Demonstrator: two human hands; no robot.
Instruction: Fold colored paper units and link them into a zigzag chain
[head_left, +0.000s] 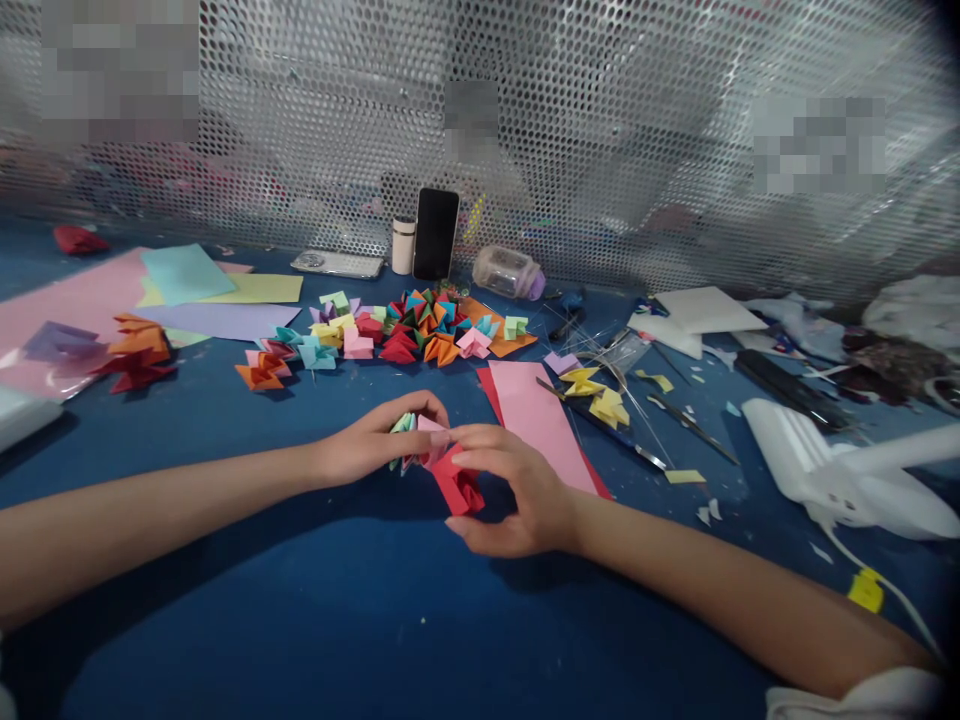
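Note:
Near the middle of the blue table, my left hand (382, 435) is closed around folded origami pieces in green and pink (406, 425). Beside it, my right hand (521, 490) has its fingers curled on a red folded paper piece (457, 485), which touches the pink part. The thumb reaches under the red piece's lower edge. My left fingers cover part of the green pieces. Just behind my right hand lie a pink paper strip (536, 420) and a red sheet under it. A pile of colourful folded paper pieces (397, 335) sits beyond both hands.
Scissors (615, 435), yellow folded pieces (585, 382) and scraps lie at right, near a white lamp-like device (840, 475). A phone (436, 235) stands by a clear jar (506, 272) on its side. Coloured sheets (82, 300) are at left. A perforated metal screen (337, 130) borders the back.

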